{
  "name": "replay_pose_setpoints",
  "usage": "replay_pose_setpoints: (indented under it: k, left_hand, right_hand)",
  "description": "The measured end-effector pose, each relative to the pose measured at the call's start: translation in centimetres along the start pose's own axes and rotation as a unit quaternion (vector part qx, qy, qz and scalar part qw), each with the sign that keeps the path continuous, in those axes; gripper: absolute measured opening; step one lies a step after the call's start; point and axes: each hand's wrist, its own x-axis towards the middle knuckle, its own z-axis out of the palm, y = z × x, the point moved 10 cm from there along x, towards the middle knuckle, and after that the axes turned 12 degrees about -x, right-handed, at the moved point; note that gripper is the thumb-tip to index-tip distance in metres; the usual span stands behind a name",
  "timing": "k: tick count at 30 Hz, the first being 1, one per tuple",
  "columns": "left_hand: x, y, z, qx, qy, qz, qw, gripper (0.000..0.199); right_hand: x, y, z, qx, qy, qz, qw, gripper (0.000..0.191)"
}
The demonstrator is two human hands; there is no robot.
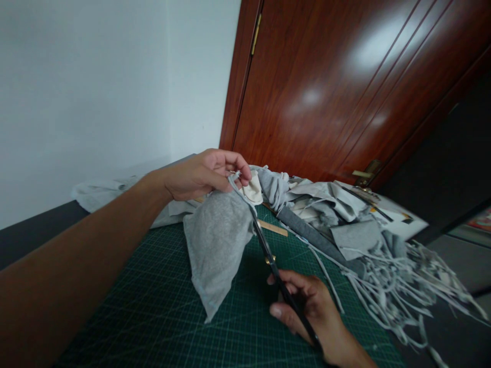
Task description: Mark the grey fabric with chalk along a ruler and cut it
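A piece of grey knit fabric [219,240] hangs from my left hand [213,174], its pointed lower corner just over the green cutting mat. My left fingers pinch it at its upper edge, where a narrow strip [235,183] curls up. My right hand [310,306] is wrapped round the handles of black scissors [268,255] with a brass-coloured pivot. The blades point up and away, lying along the fabric's right edge near the strip. Whether the blades are parted is hard to see. Behind the fabric shows a cream cloth piece [253,190].
The green cutting mat [153,296] covers the dark table. A wooden ruler [273,228] lies behind the scissors. To the right are heaped grey fabric pieces [326,202] and a tangle of thin strips [399,291]. More pale cloth [102,193] lies at left, before the wall.
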Motion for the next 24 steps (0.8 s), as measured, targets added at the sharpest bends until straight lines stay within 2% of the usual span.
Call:
replay_pose_setpoints:
  k: [5, 10, 14, 19, 24]
  left_hand:
    - [-0.1, -0.8, -0.7, -0.011, 0.011, -0.035, 0.999, 0.034]
    - [0.1, -1.2, -1.3, -0.011, 0.02, -0.037, 0.999, 0.02]
    - [0.0, -1.5, -1.3, -0.05, 0.017, -0.055, 0.997, 0.025]
    - [-0.3, -1.7, -1.0, -0.09, 0.004, -0.072, 0.993, 0.042]
    - [-0.3, -1.6, -0.9, -0.088, 0.005, -0.079, 0.993, 0.034]
  right_hand:
    - [0.0, -0.2, -0.1, 0.009, -0.001, 0.002, 1.0, 0.038]
    - [0.1, -0.5, -0.4, 0.006, 0.009, -0.001, 1.0, 0.037]
    - [0.2, -0.4, -0.4, 0.001, 0.012, 0.004, 1.0, 0.04]
    - [0.2, -0.6, -0.5, -0.004, 0.019, -0.003, 1.0, 0.039]
    - [0.1, -0.4, -0.4, 0.01, 0.016, -0.013, 1.0, 0.035]
